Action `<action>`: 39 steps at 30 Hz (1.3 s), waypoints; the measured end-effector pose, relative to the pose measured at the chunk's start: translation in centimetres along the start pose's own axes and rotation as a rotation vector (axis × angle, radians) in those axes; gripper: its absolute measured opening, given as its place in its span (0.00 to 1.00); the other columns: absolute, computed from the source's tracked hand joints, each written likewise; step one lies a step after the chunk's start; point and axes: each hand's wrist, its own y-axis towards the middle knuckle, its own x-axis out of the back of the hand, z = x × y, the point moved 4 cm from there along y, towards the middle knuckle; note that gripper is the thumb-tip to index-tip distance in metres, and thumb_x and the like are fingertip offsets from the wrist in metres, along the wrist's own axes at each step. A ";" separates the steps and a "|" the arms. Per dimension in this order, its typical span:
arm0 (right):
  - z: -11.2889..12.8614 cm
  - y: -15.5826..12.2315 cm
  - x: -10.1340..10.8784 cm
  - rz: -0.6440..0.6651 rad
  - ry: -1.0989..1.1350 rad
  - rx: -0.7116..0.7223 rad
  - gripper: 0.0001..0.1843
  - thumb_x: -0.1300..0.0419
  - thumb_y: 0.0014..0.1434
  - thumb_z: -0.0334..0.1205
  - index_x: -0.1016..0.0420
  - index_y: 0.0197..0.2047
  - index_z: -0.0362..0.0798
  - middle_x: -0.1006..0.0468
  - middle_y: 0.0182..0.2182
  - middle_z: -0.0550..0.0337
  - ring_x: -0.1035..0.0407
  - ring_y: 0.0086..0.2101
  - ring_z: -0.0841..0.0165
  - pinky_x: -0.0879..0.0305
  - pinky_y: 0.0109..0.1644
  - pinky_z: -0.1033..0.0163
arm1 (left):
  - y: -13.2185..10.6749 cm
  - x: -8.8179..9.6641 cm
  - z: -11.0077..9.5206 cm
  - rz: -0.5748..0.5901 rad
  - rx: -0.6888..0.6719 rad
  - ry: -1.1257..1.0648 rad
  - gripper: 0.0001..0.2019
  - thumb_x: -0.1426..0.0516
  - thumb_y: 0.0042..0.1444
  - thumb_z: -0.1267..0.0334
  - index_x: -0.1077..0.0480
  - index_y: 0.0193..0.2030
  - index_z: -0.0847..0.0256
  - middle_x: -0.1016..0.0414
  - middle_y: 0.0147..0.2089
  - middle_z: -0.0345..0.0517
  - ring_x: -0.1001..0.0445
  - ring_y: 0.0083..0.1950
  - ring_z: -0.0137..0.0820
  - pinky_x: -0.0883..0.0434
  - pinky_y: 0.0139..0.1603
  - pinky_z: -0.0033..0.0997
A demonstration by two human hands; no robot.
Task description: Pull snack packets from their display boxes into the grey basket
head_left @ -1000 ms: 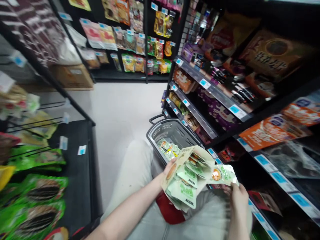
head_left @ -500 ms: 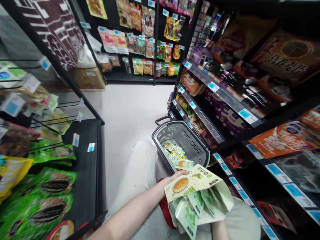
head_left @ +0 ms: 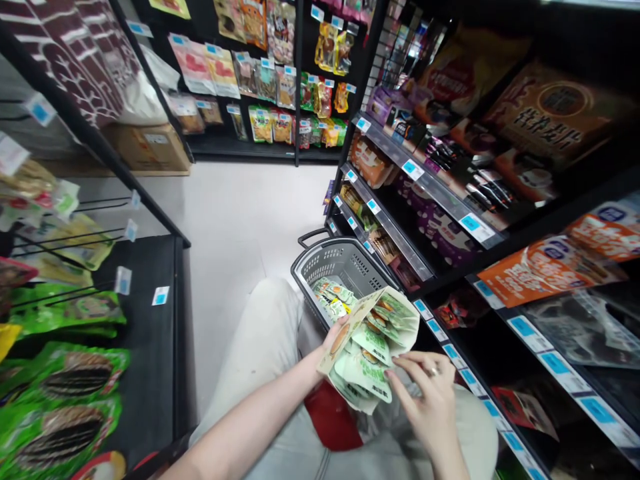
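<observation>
My left hand (head_left: 334, 337) is closed on a fanned stack of pale green snack packets (head_left: 371, 347), held over my lap. My right hand (head_left: 424, 393) reaches in from the lower right, fingers spread and curled, with the fingertips touching the lowest packets of the stack. It grips nothing that I can see. Just beyond the stack, a grey plastic shopping basket (head_left: 345, 263) stands on the floor with several similar green and yellow packets (head_left: 333, 298) inside.
Black shelves (head_left: 440, 193) of packaged snacks with blue price tags run along the right. Green packets hang on hooks (head_left: 65, 313) at the left. A pale floor aisle (head_left: 240, 213) leads to a back wall of hanging snacks. My knees in light trousers (head_left: 270, 340) fill the foreground.
My right hand, which held one packet out to the right a second ago and then dropped out of sight, is back at the stack without it. The stack has tilted upward.
</observation>
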 end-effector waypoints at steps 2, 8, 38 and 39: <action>0.8 0.3 -0.8 0.099 -0.104 0.064 0.07 0.35 0.58 0.46 0.23 0.38 0.54 0.20 0.34 0.61 0.36 0.36 0.61 0.50 0.42 0.54 | 0.0 -0.1 0.1 -0.008 0.011 -0.019 0.27 0.49 0.58 0.49 0.28 0.56 0.66 0.24 0.55 0.52 0.32 0.61 0.46 0.45 0.66 0.44; 0.1 0.6 -1.6 0.036 -0.178 0.073 0.07 0.42 0.65 0.44 0.23 0.42 0.54 0.19 0.32 0.63 0.37 0.32 0.64 0.53 0.42 0.54 | 0.0 -0.4 0.2 -0.013 0.049 -0.090 0.26 0.50 0.60 0.51 0.28 0.55 0.69 0.22 0.51 0.53 0.29 0.56 0.43 0.44 0.65 0.41; -0.9 0.5 3.0 -0.416 0.717 -0.969 0.18 0.36 0.55 0.55 0.32 0.33 0.49 0.32 0.21 0.67 0.40 0.20 0.73 0.44 0.23 0.68 | -1.0 -0.6 0.3 -0.014 0.079 -0.103 0.25 0.50 0.60 0.50 0.27 0.54 0.66 0.20 0.47 0.50 0.24 0.51 0.40 0.37 0.61 0.39; -0.9 0.7 2.6 -0.411 0.850 -0.966 0.16 0.36 0.55 0.53 0.33 0.32 0.50 0.34 0.20 0.68 0.42 0.19 0.73 0.45 0.22 0.68 | -0.9 -0.4 0.3 -0.015 0.085 -0.096 0.25 0.50 0.60 0.49 0.27 0.53 0.66 0.20 0.46 0.51 0.24 0.50 0.41 0.37 0.60 0.40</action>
